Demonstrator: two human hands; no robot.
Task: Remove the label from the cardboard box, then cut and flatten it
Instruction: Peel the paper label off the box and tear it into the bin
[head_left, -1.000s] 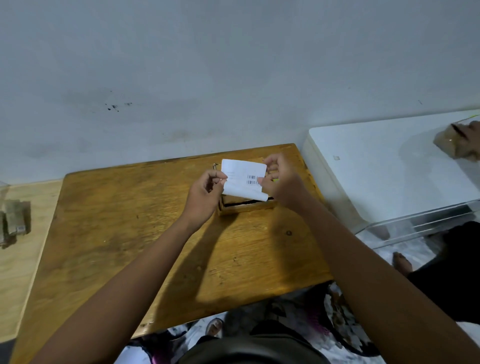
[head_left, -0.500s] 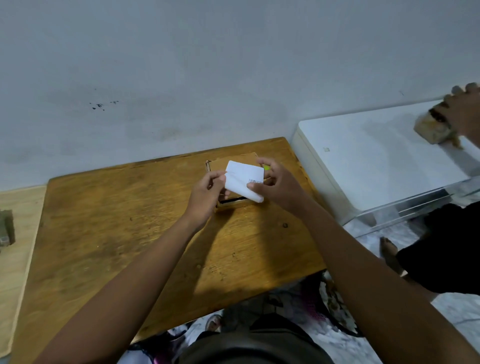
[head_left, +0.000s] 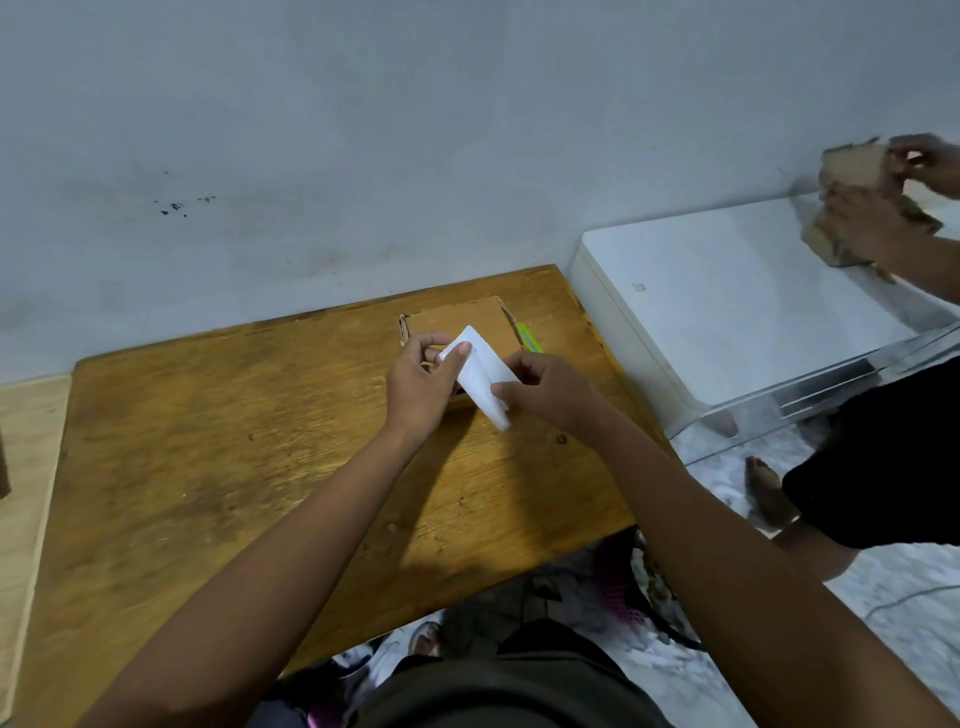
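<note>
A white paper label, folded over on itself, hangs between both hands just above the table. My left hand pinches its upper left end. My right hand pinches its lower right edge. Behind the hands a small brown cardboard box lies on the wooden table near the far edge; its front is hidden by my hands. A bright green tool lies beside the box on its right, partly covered.
The grey wall stands right behind the table. A white appliance sits to the right of the table. Another person's hands handle a cardboard box over it; their leg and foot are on the floor at right.
The label was held flat with its barcode showing; now it is folded over and tilted diagonally between my hands. My view has shifted, and the other person lifted their box higher.
</note>
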